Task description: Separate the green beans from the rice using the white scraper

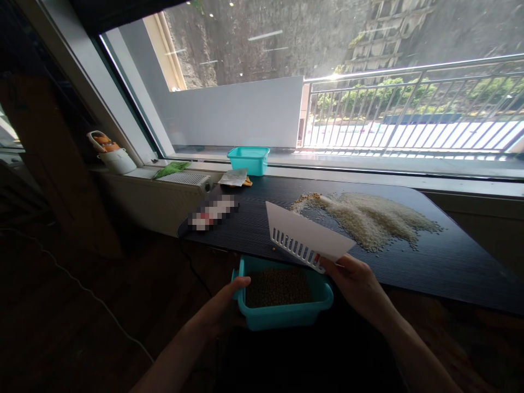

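Observation:
My left hand (227, 304) is closed on the left end of a turquoise plastic bin (282, 317), its thumb over the rim. Small brown bean-like pellets (278, 287) cover the bottom of this bin, which sits just below the table's front edge. Between the thumb and fingers of my right hand (357, 278) is a white plastic sheet (307, 232) with a row of slots along its lower edge. It tilts over the table edge, above the back of the bin. Beyond it, pale rice-like grains (376, 218) lie spread on the table, with some yellow grains (313, 197) at their left end.
On the dark table (454, 267), a blurred-out flat object (215, 212) lies left. A second turquoise bin (248, 161) stands by the window beside a grey-white cloth or packet (234, 177). A radiator (164, 199) carries a green cloth (172, 169) and a white container (117, 159).

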A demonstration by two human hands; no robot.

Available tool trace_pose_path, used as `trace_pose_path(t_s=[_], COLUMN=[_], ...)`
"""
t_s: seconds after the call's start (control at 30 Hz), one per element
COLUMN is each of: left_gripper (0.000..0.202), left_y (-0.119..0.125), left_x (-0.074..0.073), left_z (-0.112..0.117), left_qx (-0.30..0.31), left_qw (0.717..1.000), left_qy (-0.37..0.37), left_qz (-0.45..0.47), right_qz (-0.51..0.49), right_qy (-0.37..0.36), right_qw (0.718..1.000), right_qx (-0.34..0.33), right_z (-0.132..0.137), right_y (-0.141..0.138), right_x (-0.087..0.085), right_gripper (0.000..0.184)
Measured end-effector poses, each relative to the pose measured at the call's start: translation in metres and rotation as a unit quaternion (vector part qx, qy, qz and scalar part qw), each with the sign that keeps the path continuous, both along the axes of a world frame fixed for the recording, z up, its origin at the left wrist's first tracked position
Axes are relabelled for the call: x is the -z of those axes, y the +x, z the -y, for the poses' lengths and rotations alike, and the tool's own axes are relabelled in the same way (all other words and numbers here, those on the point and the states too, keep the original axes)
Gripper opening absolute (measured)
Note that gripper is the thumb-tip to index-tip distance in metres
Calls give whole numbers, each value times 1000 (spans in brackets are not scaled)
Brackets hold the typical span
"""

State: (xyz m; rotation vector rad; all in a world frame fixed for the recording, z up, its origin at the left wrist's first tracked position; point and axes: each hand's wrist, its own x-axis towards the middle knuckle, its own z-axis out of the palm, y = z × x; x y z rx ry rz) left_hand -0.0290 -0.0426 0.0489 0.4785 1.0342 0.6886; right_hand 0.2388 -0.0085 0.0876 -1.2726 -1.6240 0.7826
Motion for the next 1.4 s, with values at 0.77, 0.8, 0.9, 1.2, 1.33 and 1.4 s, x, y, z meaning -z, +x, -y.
trace_pose_path(t_s=[0.77, 0.8, 0.9, 1.2, 1.33, 1.4], left_gripper=[62, 62, 63, 64, 64, 63], left_y=[-3, -2, 0, 6, 7, 6], left_x=[5, 6, 6, 6, 5, 5], left_z=[3, 3, 3, -1, 0, 1], left_qx=[-17, -13, -7, -9, -7, -4], left_qw=[1000, 1000, 1000, 1000, 1000, 1000], left_qy=[0, 1, 3, -1, 1, 1], left_qz=[-7, -4, -5, -13, -10, -5], right_qz=[100, 117, 158, 23, 37, 54], right_qy=[87, 93, 108, 75, 68, 57], right_qw=[968, 963, 943, 979, 986, 988], right_qx=[213, 225, 272, 189, 148, 132], right_z=[2, -1, -14, -26, -36, -36], right_y=[17, 23, 41, 42, 33, 32], right_x=[17, 16, 11, 0, 5, 5], right_gripper=[27, 27, 28, 32, 32, 31])
